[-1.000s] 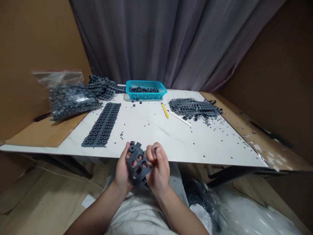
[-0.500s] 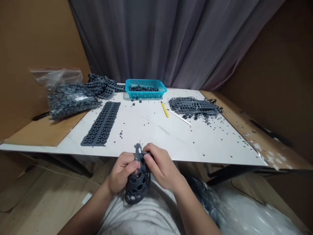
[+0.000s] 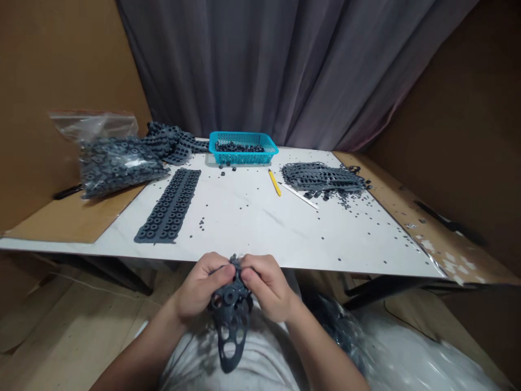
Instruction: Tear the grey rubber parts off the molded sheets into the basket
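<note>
Just in front of the table's near edge, over my lap, my left hand (image 3: 205, 285) and my right hand (image 3: 266, 285) are both closed on one dark grey rubber sheet (image 3: 233, 331). Thumbs lie on top, and the fingers curl beneath, partly hidden. The lower part of the sheet hangs down as a loop with large holes. One ring-shaped piece (image 3: 230, 295) shows in it just below my thumbs. On the table to the left lies a flat rubber sheet (image 3: 169, 209) full of ring-shaped pieces.
A clear bag (image 3: 118, 165) of grey ring pieces stands at left, before piled sheets (image 3: 171, 138). A turquoise basket (image 3: 244, 157) holds small dark pieces. A yellow pencil-like tool (image 3: 274, 183), a white stick (image 3: 299, 195) and stacked holed sheets (image 3: 323, 176) lie right, with scattered bits.
My right hand has come down level with my left. The sheet between them has turned and bunched, its loop now hanging lower, and a ring piece has come into view.
</note>
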The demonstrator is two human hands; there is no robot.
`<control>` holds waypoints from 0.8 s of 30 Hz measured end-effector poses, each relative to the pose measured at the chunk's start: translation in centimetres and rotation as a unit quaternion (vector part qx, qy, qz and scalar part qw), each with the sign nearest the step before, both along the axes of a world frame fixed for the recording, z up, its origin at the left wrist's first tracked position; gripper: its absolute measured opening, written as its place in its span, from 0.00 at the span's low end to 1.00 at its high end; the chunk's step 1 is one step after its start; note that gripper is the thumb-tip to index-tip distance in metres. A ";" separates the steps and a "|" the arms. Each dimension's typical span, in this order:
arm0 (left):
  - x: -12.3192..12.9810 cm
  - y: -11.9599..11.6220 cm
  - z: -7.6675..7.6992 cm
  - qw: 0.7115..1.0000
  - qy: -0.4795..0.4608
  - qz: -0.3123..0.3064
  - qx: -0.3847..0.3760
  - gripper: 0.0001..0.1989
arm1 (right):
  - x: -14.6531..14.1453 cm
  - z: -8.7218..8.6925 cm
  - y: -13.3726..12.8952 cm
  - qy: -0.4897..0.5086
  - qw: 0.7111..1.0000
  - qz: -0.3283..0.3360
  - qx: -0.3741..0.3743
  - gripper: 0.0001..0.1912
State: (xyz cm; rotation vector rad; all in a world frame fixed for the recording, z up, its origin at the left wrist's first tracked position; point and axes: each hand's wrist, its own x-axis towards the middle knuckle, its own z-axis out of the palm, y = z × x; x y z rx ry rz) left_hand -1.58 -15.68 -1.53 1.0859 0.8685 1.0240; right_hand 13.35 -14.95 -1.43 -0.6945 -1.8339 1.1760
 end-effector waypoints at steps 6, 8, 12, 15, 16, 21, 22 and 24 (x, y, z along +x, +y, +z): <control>1.8 -0.1 -0.6 0.951 -0.189 0.148 -0.193 0.26 | -1.9 -0.8 0.3 0.368 0.890 -0.183 -0.199 0.20; 2.0 0.0 -0.9 0.954 -0.163 0.205 -0.148 0.22 | -1.7 -0.9 0.5 0.360 0.896 -0.188 -0.182 0.19; 1.8 -0.1 -2.0 0.968 -0.086 0.234 -0.038 0.19 | 0.5 -0.9 0.7 0.213 0.959 -0.175 -0.066 0.17; 1.3 -0.3 -2.8 0.968 -0.053 0.244 0.007 0.18 | 2.7 -0.3 0.7 0.151 0.959 -0.239 0.025 0.15; 1.1 -0.4 -2.9 0.967 -0.040 0.249 0.021 0.18 | 3.2 0.0 0.7 0.126 0.957 -0.254 0.051 0.15; 0.9 -0.7 -2.6 0.973 0.009 0.220 0.072 0.17 | 3.0 1.5 -0.1 -0.132 0.978 -0.119 0.108 0.09; 0.9 -0.8 -2.3 0.975 0.017 0.209 0.080 0.16 | 2.5 1.5 -0.3 -0.169 0.977 -0.086 0.100 0.09; 0.9 -0.9 -1.9 0.977 0.029 0.190 0.094 0.16 | 1.8 1.4 -0.4 -0.204 0.974 -0.055 0.086 0.09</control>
